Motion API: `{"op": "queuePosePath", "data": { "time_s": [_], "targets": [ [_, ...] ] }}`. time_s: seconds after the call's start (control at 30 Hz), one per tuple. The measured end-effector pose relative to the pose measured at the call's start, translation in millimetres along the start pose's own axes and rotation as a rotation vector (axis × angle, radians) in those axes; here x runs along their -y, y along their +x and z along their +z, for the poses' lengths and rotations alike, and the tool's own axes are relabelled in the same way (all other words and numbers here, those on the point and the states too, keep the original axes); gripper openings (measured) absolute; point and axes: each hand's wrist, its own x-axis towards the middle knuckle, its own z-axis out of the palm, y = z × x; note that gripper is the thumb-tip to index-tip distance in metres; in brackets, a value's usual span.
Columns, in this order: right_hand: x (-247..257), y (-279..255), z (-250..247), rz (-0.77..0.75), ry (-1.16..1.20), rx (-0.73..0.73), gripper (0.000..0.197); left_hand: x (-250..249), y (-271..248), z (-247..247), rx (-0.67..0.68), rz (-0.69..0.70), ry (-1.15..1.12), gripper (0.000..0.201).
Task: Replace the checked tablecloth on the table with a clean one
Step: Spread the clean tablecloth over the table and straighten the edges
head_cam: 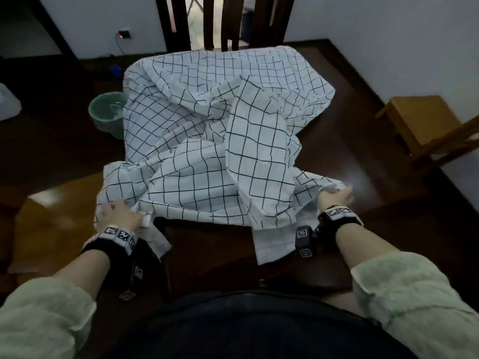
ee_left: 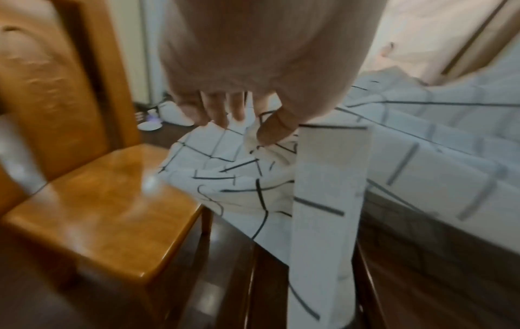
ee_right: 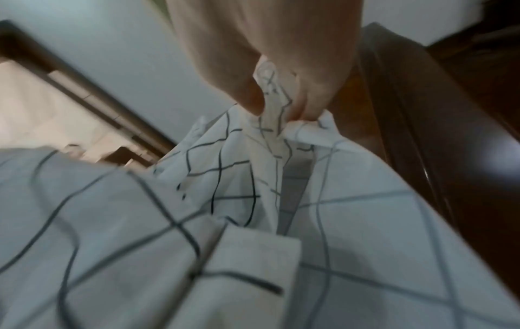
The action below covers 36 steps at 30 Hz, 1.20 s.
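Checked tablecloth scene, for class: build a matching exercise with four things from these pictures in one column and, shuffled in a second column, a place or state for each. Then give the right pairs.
Column 1
1. checked tablecloth
2. green basin
3. left hand
4. right hand

Column 2
A. on the floor, left of the table
B. bunched and rumpled on the table
C. grips the cloth's near right edge
D. grips the cloth next to the wooden chair

Pairs: 1-B, 2-A, 3-D, 4-C
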Motion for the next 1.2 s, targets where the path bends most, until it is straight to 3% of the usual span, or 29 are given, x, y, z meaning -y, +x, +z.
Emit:
{"op": "queuePosePath", "data": {
  "time_s": [0.07,0.13,0.2,0.33,0.5,0.57,0.67,0.73,0.83,1.03,1.13,1.2],
  "targets": [
    [-3.2,-7.8,3.6,-0.148,-0.310,0.070,0.071,-14.8,-13.5,3.5,-0.164,0.206,0.070,0.043],
    [0.7,-14.2,1.9,-0.253,-0.545,0.070,0.070,-39.8,-28.7,7.6,-0.166,0.424,0.079,0.046],
    [6.2,-13.6,1.6,-0.361,-0.564,0.044,0.067,-67.0,-40.7,15.4,-0.129,0.557,0.085,0.045],
    [19.9,3.9,9.9,-0.580,-0.664,0.181,0.060,-118.1,-59.1,42.5,-0.013,0.579,0.156,0.068],
    [41.3,27.6,39.2,-0.788,-0.870,0.490,0.043,-169.0,-58.5,71.1,-0.060,0.574,0.216,0.091],
    [45.3,40.0,51.2,-0.840,-0.917,0.632,0.041,-187.5,-53.7,79.2,0.006,0.551,0.256,0.081],
    [53.0,66.4,55.4,-0.858,-1.012,0.737,0.044,-196.9,-41.3,94.5,0.243,0.520,0.402,0.054],
    [61.1,95.3,47.2,-0.843,-1.045,0.703,0.029,-192.3,-35.6,107.1,0.300,0.476,0.470,0.054],
    [69.4,160.6,23.0,-0.717,-1.107,0.591,0.016,-190.7,-34.8,118.5,0.258,0.408,0.370,0.065],
    [74.7,276.1,-42.3,-0.466,-1.172,0.249,0.030,-200.9,-33.8,117.1,0.256,0.282,0.393,0.091],
    [70.5,291.2,-46.6,-0.583,-1.133,0.144,0.053,-206.5,-35.6,114.7,0.231,0.305,0.391,0.091],
    [73.9,284.1,-38.5,-0.781,-1.029,0.247,0.062,-219.1,-43.5,108.9,0.135,0.351,0.408,0.080]
  ]
}}
